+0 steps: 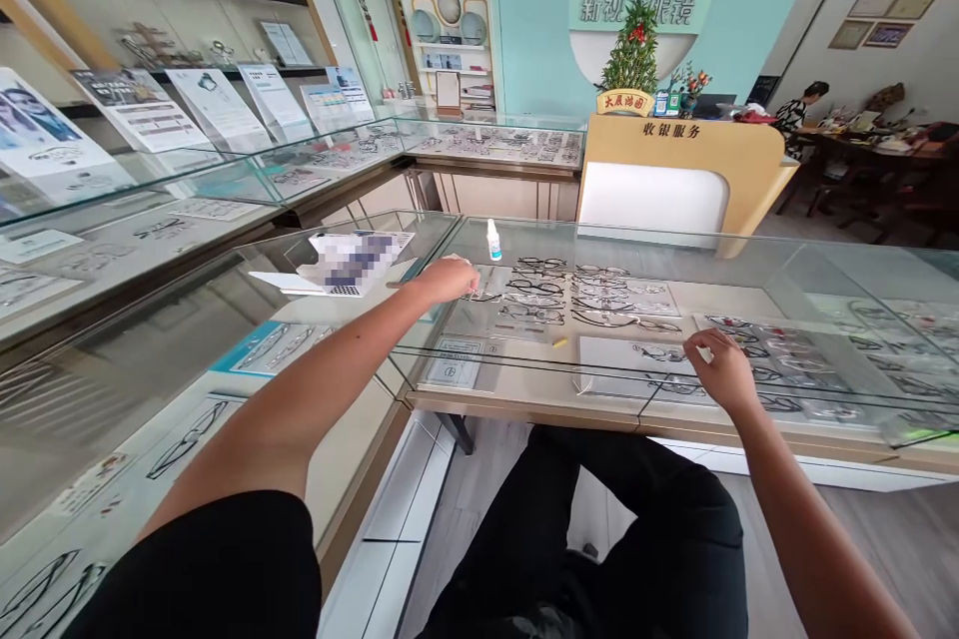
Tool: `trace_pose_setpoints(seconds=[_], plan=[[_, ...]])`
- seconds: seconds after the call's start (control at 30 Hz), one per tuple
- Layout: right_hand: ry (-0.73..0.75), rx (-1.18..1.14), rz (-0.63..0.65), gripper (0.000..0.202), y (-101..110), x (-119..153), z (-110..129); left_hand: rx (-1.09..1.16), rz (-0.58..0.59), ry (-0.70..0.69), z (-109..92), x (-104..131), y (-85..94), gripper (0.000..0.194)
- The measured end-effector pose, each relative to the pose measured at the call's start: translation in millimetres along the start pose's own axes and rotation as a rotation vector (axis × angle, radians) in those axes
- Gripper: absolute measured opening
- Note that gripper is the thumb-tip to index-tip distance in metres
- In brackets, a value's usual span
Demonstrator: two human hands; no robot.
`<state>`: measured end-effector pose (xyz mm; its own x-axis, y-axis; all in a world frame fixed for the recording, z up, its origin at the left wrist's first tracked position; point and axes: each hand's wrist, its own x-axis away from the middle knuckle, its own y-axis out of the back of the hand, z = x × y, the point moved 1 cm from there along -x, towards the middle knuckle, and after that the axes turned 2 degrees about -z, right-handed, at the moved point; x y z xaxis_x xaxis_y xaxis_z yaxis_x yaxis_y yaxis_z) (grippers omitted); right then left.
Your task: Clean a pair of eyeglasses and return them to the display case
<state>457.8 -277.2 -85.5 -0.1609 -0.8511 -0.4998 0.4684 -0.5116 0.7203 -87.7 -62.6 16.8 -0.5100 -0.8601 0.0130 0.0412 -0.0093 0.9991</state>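
My left hand (pixel 450 280) reaches far forward over the glass counter top, its fingers closed beside the left end of a group of eyeglasses (pixel 535 287). What the fingers hold, if anything, is hidden. Behind that hand stands a small white bottle with a blue label (pixel 493 242), upright on the glass. On the right, my right hand (pixel 723 369) hovers at or just above the counter, thumb and fingertips curled together. Anything between those fingertips is too small to make out. A second cluster of eyeglasses (pixel 625 298) lies between the hands.
The glass display counter (pixel 749 265) runs across in front of my knees, with more frames inside. An open printed folder (pixel 292 282) lies left of my left arm. A small yellow piece (pixel 559 342) is near the front. Beyond stands a cashier desk (pixel 741 170); a person (pixel 801 110) sits far right.
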Motion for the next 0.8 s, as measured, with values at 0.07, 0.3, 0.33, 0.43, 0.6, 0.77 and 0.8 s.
trace_pose_setpoints(seconds=[0.07, 0.3, 0.33, 0.43, 0.6, 0.77, 0.8], plan=[[0.002, 0.059, -0.037, 0.028, -4.9, -0.5, 2.6, -0.006, -0.009, 0.004, -0.3, -1.3, -1.3, 0.013], [-0.007, 0.136, -0.024, 0.029, -11.3, -2.3, 11.6, 0.016, -0.092, 0.117, -5.9, 13.5, 4.3, 0.02], [-0.014, 0.15, -0.007, 0.03, -10.9, -2.8, 12.7, 0.016, -0.116, 0.15, -10.7, 21.0, 4.3, 0.026], [-0.06, 0.225, 0.052, 0.035, -9.7, -5.2, 17.8, 0.081, -0.256, 0.276, -42.6, 58.6, -7.4, 0.037], [-0.151, 0.314, 0.133, 0.053, -8.5, -10.9, 27.1, 0.739, -0.577, 0.384, -148.0, 155.6, -88.9, 0.031], [-0.166, 0.314, 0.182, 0.061, -7.1, -17.7, 28.2, 1.669, -0.241, 0.609, -237.2, 208.4, -191.7, 0.026], [-0.171, 0.317, 0.191, 0.061, -7.2, -19.0, 28.1, 1.919, -0.185, 0.717, -247.1, 208.3, -205.0, 0.025]])
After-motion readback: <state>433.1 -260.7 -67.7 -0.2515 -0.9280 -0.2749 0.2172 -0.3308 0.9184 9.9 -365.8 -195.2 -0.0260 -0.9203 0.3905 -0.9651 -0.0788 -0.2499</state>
